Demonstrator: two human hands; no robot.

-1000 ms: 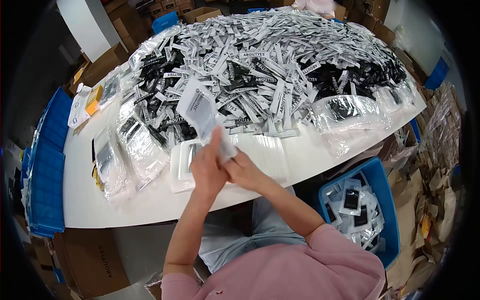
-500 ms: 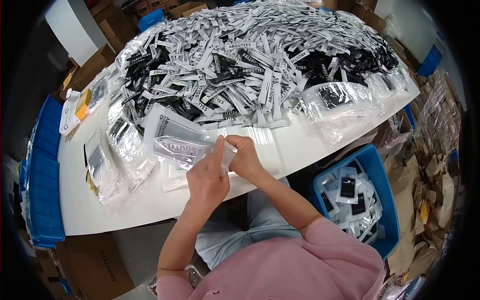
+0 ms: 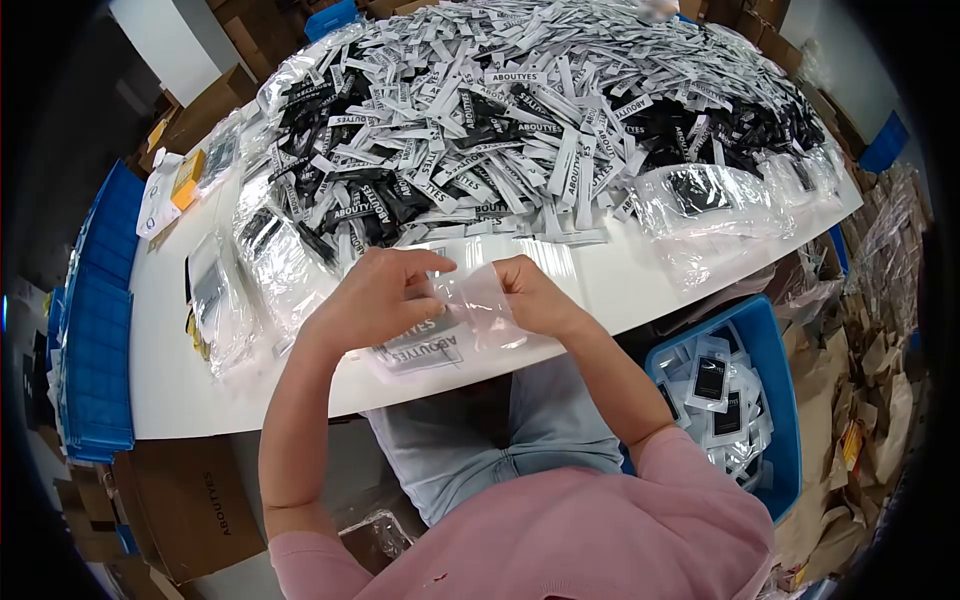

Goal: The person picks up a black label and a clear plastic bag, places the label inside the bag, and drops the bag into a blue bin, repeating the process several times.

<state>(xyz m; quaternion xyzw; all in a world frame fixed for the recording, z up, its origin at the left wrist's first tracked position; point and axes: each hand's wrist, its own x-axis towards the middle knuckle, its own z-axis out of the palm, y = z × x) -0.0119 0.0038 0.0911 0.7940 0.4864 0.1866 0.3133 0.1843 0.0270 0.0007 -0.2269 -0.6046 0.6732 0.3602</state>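
My left hand (image 3: 375, 297) and my right hand (image 3: 535, 295) both grip a clear plastic bag (image 3: 478, 305) just above the near edge of the white table (image 3: 200, 395). The bag holds a grey item printed ABOUTYES (image 3: 425, 350), which hangs low toward me between the hands. Behind my hands rises a big heap of black and white ABOUTYES labelled strips (image 3: 520, 130).
Filled clear bags (image 3: 250, 290) lie at the left of the table and more (image 3: 705, 200) at the right. A blue bin (image 3: 735, 395) of packed bags stands by my right knee. Blue crates (image 3: 95, 310) stack at far left, with cardboard boxes (image 3: 190, 500) under the table.
The bagged item was held up over the heap, then swung down to the left, and now lies low at the table edge. My hands have spread apart along the bag's top.
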